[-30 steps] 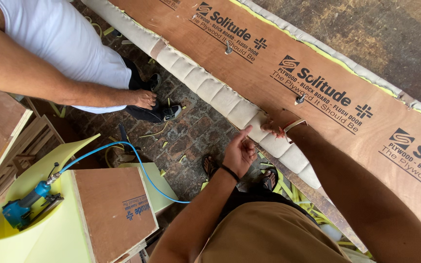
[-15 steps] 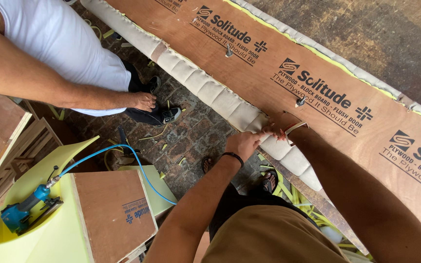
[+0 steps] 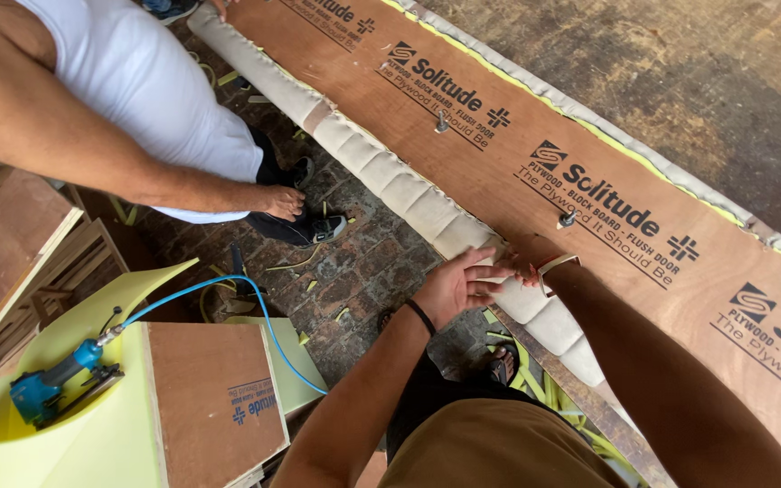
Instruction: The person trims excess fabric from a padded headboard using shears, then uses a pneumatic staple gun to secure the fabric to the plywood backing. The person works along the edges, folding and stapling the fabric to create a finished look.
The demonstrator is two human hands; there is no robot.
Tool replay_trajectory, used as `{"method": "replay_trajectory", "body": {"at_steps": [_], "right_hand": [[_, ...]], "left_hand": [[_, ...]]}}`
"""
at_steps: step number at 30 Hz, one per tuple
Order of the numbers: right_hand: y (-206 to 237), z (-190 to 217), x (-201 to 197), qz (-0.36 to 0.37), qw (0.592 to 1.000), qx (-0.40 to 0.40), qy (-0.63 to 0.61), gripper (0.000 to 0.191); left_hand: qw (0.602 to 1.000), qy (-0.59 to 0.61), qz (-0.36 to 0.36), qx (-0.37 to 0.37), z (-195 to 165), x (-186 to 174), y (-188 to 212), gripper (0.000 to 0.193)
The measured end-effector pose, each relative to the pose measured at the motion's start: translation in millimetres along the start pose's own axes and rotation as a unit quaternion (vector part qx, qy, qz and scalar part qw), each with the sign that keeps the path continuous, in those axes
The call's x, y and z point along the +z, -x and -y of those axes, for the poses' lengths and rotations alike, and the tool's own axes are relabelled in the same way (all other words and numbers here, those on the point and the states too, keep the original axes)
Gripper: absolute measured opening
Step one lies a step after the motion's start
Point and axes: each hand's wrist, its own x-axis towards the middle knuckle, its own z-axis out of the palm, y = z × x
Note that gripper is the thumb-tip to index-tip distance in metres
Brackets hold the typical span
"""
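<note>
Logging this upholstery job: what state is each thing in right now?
Left hand: open, fingers on the padded edge.
Right hand: pressed on the board's edge, grip unclear.
Padded edge: wrapped along the board.
Plywood board: lying flat, printed side up.
Staple gun: set down, blue hose attached.

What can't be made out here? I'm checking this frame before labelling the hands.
Head view:
- Right hand: mostly hidden by its own forearm and wrist; grip unclear.
- Left hand: fingers lie on the padded fabric edge; whether they pinch it is unclear.
- Plywood board: both ends cut off by the frame.
- Co-worker's hand: what it touches is unclear.
- Blue pneumatic stapler: its nose is too small to read.
</note>
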Motion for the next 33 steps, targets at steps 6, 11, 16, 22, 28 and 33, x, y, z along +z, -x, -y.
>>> {"method": "replay_trajectory", "body": {"at_steps": [6, 11, 16, 22, 28, 33], "right_hand": [[3.0, 0.8, -1.8, 0.013, 0.999, 0.016, -0.029, 0.023], [13.1, 6.2, -3.9, 0.024, 0.999, 0.013, -0.030, 0.035], [13.2, 7.6, -4.5, 0.025, 0.999, 0.010, -0.032, 0.040], [13.8, 7.2, -5.8, 0.026, 0.999, 0.015, -0.045, 0.033], [18.8, 8.3, -6.7, 0.007, 0.997, -0.011, -0.073, 0.030], [22.3, 10.3, -6.7, 0.000, 0.999, -0.013, -0.042, 0.031]], "left_hand": [[0.940, 0.263, 0.171, 0.135, -36.1, 41.9, 36.6, 0.079], [0.824, 0.304, 0.240, 0.413, -112.0, 6.5, 55.0, 0.062], [0.866, 0.288, 0.029, 0.408, -119.3, -25.0, 48.6, 0.034], [0.940, 0.224, -0.195, 0.169, -14.6, -11.3, 17.9, 0.029], [0.957, 0.221, -0.168, 0.083, 28.5, -13.6, 7.0, 0.033], [0.962, 0.199, -0.168, 0.084, 28.9, -14.5, -2.7, 0.033]]}}
